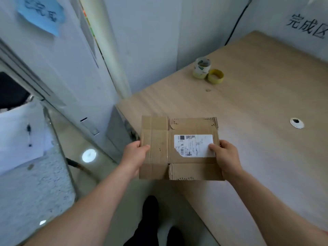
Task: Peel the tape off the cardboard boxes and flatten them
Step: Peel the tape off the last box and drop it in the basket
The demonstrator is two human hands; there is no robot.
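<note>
cardboard box (159, 137): flattened, held level in the air, pinched at its two short sides between both hands. left hand (134, 153): thumb laid on the top face just inside the left edge, other fingers curled under the board and hidden. right hand (225, 157): thumb pressed on the near right corner of the white shipping label (194, 145), other fingers wrapped beneath, out of sight. both forearms bare, reaching in from the bottom of the view.

between the thumbs: a narrow left panel with fold creases, then a wider right panel carrying the label. label with barcode print, near left corner ragged. top paper layer torn along the far and near edges of the right panel, corrugation showing. whether any tape remains on the board: cannot tell.

beyond the fingertips and to the right of the right hand: light wooden table (257, 103), its left corner under the far part of the box; touching or not, cannot tell. well beyond the fingers, near the table's far left edge: pale tape roll (201, 68) and yellow tape roll (215, 76), just beside each other. far right of the right hand: white-ringed cable hole (296, 123) in the tabletop. on the wall past that: black handwritten characters (307, 26). high above the left hand: blue paper note (41, 15) on the white wall. below the wrists: dark shoes (150, 210) on a glossy floor.
</note>
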